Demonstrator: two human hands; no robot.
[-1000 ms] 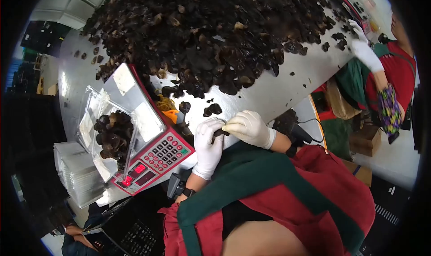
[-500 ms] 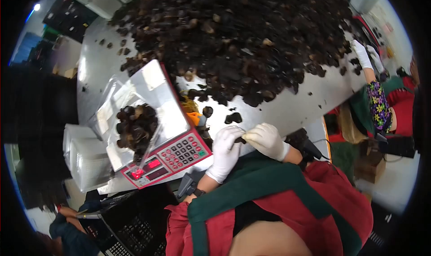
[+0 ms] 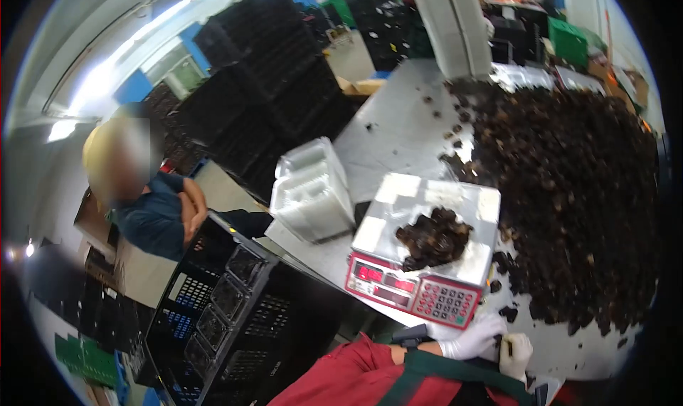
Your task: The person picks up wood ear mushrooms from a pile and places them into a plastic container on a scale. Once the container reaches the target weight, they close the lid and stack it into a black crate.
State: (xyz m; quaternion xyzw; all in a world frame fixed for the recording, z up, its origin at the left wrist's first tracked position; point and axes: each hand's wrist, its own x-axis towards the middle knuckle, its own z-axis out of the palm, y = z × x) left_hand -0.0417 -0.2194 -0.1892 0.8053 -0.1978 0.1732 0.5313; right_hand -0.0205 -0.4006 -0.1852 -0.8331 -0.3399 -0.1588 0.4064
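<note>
Both my hands wear white gloves and are close together at the table's near edge, below the scale. My left hand (image 3: 475,337) has its fingers bent around a small dark piece that looks like wood ear mushroom. Against it, my right hand (image 3: 516,356) is curled, with its fingertips on the same piece, which the gloves mostly hide. Just above them is a red-and-silver digital scale (image 3: 445,301) with lit red digits. A clump of dark brown mushrooms (image 3: 435,239) rests on its plate, its clear tray barely visible. The big mushroom pile (image 3: 576,199) lies to the right.
Stacked clear plastic trays (image 3: 313,199) stand left of the scale on the metal table (image 3: 377,135). A black crate (image 3: 235,320) with packed trays is at lower left, near a person (image 3: 153,214) with folded arms. White foam boxes (image 3: 452,29) stand at the far edge.
My view has swung to the left, so the scale and pile now appear farther right. The standing person and crate have come into fuller view. My hands stay together around the small piece.
</note>
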